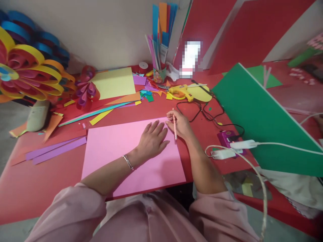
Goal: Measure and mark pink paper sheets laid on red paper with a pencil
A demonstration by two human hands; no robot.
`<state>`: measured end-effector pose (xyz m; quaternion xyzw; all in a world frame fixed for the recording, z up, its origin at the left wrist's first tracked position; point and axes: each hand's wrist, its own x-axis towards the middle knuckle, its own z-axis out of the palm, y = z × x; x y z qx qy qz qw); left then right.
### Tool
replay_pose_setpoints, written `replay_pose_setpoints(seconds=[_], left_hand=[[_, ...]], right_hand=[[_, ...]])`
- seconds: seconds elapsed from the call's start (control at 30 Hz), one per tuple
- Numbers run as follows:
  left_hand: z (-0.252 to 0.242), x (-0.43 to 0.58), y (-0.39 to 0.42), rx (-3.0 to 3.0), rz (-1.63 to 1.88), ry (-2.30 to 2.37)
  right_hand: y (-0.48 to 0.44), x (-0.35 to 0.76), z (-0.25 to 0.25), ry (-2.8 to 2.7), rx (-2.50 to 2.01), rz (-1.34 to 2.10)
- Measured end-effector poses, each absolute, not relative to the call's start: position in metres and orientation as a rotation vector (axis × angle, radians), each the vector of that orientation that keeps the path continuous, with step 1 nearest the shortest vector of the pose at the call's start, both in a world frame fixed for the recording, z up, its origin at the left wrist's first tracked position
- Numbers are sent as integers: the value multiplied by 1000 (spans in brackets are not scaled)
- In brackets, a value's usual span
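Note:
A large sheet of pink paper (108, 151) lies at the near edge of the red table. My left hand (152, 139) rests flat on it, fingers spread, with a bracelet at the wrist. At the sheet's far right corner, my right hand (180, 124) is closed on a pencil (175, 126) held between thumb and fingers. The pencil stands near upright in the view, its far end by the corner. Whether its tip touches the paper, I cannot tell.
Purple strips (58, 149) lie left of the sheet. Behind it are scraps (148, 95), a yellow glue gun (181, 92) with a black cable, and a cup (159, 75) of strips. A green board (264, 124) leans at right beside a purple socket block (228, 137) with white plugs.

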<state>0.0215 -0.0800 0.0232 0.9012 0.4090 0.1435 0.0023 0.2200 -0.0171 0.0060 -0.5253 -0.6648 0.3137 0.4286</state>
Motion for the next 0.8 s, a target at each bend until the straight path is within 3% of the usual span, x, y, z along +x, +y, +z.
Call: replay_pose_setpoints(seconds=[0.8], left_hand=[[26, 21, -77, 2763, 451, 1241]], right_hand=[[-19, 219, 9, -1739, -1326, 718]])
